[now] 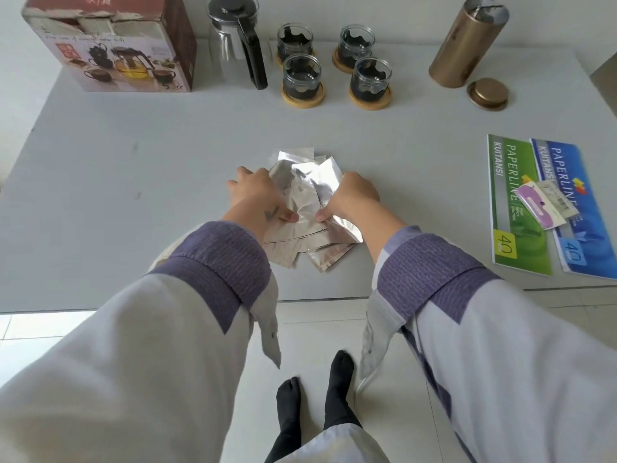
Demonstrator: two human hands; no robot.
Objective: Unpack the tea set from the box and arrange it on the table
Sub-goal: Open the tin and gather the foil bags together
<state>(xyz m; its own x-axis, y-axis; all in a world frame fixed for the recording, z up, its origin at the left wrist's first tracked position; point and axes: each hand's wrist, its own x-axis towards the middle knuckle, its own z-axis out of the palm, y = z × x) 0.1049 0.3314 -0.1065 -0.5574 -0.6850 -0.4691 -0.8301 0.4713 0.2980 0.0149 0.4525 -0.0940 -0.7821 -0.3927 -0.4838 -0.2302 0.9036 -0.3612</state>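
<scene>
A pile of silver and beige foil sachets (309, 182) lies at the middle of the white table (133, 195). My left hand (258, 195) and my right hand (352, 198) press in on the pile from both sides, thumbs pinching the crumpled sachets. At the back stand the opened tea-set box (113, 45), a glass teapot (237, 45) with a black handle and lid, and several glass cups (302, 78) on wooden coasters.
A gold canister (467, 41) stands open at the back right with its lid (488, 94) lying beside it. Two receipt books (521, 208) with a small card on top lie at the right edge. The table's near edge is just below my wrists.
</scene>
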